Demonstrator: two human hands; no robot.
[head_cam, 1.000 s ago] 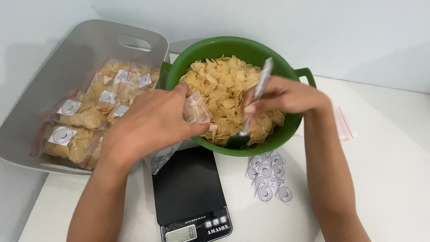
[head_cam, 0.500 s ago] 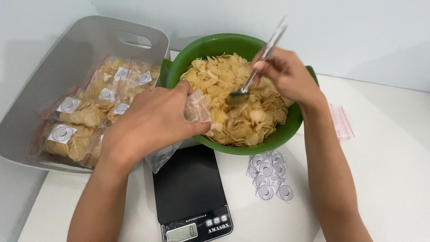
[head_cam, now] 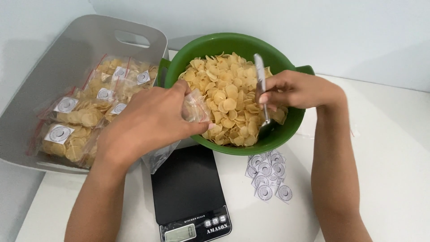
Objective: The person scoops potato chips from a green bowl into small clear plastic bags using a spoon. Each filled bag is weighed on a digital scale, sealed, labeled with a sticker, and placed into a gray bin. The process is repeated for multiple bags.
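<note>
A green bowl (head_cam: 233, 46) heaped with pale round chips (head_cam: 226, 101) stands behind a black kitchen scale (head_cam: 188, 188). My left hand (head_cam: 150, 123) grips a small clear plastic bag (head_cam: 195, 106) at the bowl's near-left rim, the bag's lower part hanging over the scale's corner. My right hand (head_cam: 298, 91) holds a metal spoon (head_cam: 261, 92) upright, its bowl end dug down into the chips by the near-right wall of the bowl.
A grey tub (head_cam: 67, 54) at the left holds several filled chip bags with round labels (head_cam: 74, 118). Loose round stickers (head_cam: 267, 174) lie on the white table right of the scale. A pale wall stands behind.
My right hand has swung the spoon from the middle of the chips down to the bowl's near-right side, handle now pointing up. The left hand and bag have stayed put.
</note>
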